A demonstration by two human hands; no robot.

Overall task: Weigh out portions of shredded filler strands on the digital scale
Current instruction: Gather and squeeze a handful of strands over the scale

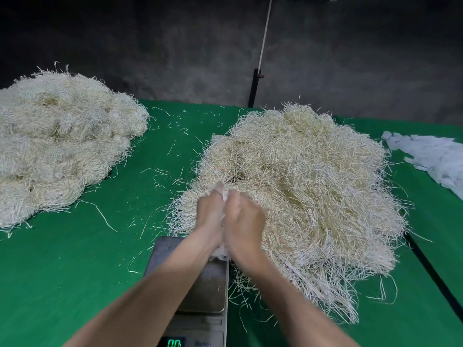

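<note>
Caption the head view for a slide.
Left hand and right hand bunch strands at the pile edge, near the scale.

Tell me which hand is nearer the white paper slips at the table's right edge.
Right. The right hand lies between the left hand and the white paper slips, though far from them across the big heap; both hands grip one clump of strands.

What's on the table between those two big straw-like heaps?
Only the green cloth, littered with a few loose strands; nothing else lies between the left heap and the right heap, as the head view shows.
</note>
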